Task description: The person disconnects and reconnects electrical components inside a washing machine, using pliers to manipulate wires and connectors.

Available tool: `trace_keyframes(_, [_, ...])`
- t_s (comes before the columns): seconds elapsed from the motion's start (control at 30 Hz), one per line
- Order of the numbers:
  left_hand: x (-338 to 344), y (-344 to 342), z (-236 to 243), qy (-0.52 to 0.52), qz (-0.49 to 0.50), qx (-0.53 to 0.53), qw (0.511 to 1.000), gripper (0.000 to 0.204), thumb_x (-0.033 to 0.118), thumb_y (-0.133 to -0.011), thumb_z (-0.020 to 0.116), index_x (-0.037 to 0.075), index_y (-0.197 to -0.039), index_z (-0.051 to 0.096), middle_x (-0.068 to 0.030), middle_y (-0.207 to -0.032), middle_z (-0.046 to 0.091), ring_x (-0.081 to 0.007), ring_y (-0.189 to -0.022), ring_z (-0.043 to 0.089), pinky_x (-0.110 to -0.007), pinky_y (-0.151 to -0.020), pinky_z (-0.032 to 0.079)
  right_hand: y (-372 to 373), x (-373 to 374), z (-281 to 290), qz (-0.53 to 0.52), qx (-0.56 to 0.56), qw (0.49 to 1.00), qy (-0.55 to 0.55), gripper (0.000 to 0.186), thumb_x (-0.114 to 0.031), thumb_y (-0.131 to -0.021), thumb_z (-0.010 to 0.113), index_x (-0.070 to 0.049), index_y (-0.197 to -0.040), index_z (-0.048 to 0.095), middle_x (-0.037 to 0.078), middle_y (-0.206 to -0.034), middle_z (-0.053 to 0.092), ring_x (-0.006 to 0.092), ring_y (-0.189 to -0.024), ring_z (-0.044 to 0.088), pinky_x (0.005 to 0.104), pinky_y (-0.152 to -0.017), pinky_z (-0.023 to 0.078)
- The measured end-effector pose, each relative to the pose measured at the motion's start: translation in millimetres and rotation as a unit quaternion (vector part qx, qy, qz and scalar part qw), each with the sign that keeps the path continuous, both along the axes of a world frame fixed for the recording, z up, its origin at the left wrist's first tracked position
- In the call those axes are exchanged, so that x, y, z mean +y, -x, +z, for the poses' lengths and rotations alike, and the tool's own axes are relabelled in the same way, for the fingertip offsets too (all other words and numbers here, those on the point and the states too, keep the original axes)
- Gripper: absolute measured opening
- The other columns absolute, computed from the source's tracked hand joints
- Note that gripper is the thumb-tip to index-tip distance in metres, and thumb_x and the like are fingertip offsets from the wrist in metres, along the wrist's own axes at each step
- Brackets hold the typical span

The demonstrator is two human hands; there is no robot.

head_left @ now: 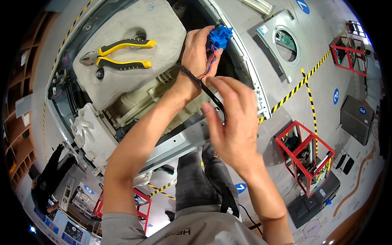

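My left hand (pixel 197 55) reaches over the open metal cabinet and grips a blue plastic connector block (pixel 220 37) near its right edge. Thin red and blue wires (pixel 211 65) run down from the block past my palm. A black-wrapped cable (pixel 207 90) crosses my left wrist and drops toward my right hand (pixel 234 116). That hand is slightly blurred, thumb and fingers apart, with its fingertips close to the wires and nothing visibly held. Combination pliers (pixel 118 54) with yellow and black handles lie spread on the grey concrete block (pixel 134 20) inside the cabinet.
The metal cabinet rim (pixel 179 141) runs between my body and the machine. A black knob-like part (pixel 100 73) sits by the pliers. On the floor to the right lie a panel with a round opening (pixel 267 45) and a red frame (pixel 304 155). Another person (pixel 49 179) is at far left.
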State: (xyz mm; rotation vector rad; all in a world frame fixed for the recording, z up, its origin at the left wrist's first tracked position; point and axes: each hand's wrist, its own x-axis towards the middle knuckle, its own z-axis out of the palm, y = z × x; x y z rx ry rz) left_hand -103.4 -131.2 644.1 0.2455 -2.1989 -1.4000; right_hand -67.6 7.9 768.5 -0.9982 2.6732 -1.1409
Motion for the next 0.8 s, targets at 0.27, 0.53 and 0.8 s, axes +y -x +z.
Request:
trace_keyframes(0.27, [0.7,-6.9,10.3,0.100,-0.007,0.009,0.995,0.044,0.003,-0.093,0.062,0.000,-0.134,0.048,-0.0211,-0.121,0.056,-0.0387,-0.106,0.058,-0.041,-0.093,0.049,55.0,38.0,-25.0,-0.087,0.068,0.991,-0.073,0.033,-0.007,-0.087,0.072,-0.001,-0.118,0.062,0.017,-0.116,0.060,0.0365,-0.107,0.057,0.0433,-0.092,0.046])
trace_keyframes(0.53, [8.7,-7.4,-1.9,0.119,0.016,0.033,0.992,0.043,-0.008,-0.087,0.064,0.000,-0.127,0.051,-0.0212,-0.125,0.056,-0.0402,-0.108,0.059,-0.043,-0.091,0.051,64.5,33.8,-43.0,-0.110,0.002,0.988,-0.107,0.040,-0.012,-0.091,0.070,0.001,-0.126,0.057,0.022,-0.115,0.058,0.0390,-0.106,0.057,0.0448,-0.091,0.046])
trace_keyframes(0.8, [13.9,-4.6,-4.8,0.129,0.040,0.046,0.990,0.043,-0.008,-0.084,0.066,0.002,-0.124,0.054,-0.0220,-0.122,0.055,-0.0415,-0.100,0.062,-0.044,-0.081,0.055,65.7,32.9,-43.9,-0.115,-0.013,0.983,-0.143,0.038,-0.014,-0.092,0.070,0.003,-0.124,0.057,0.021,-0.112,0.058,0.0388,-0.102,0.058,0.0438,-0.088,0.047])
